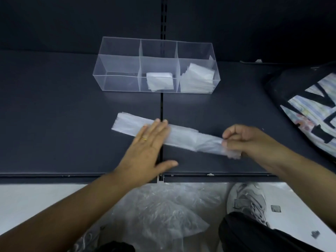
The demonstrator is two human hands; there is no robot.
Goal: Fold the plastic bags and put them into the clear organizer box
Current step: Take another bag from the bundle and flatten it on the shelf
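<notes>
Head: translucent bag (183,136) (long strip); left hand (147,144) flat atop, right hand (242,137) pinching end.

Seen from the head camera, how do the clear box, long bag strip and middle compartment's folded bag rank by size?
1. clear box, largest in area.
2. long bag strip, about as long but thinner.
3. folded bag, smallest.

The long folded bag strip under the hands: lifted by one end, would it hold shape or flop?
Probably flops: the bag strip is thin translucent film lying limp on the shelf. Likely light and apt to slide or unfold, since the left hand presses it flat while the right hand pinches its end.
</notes>
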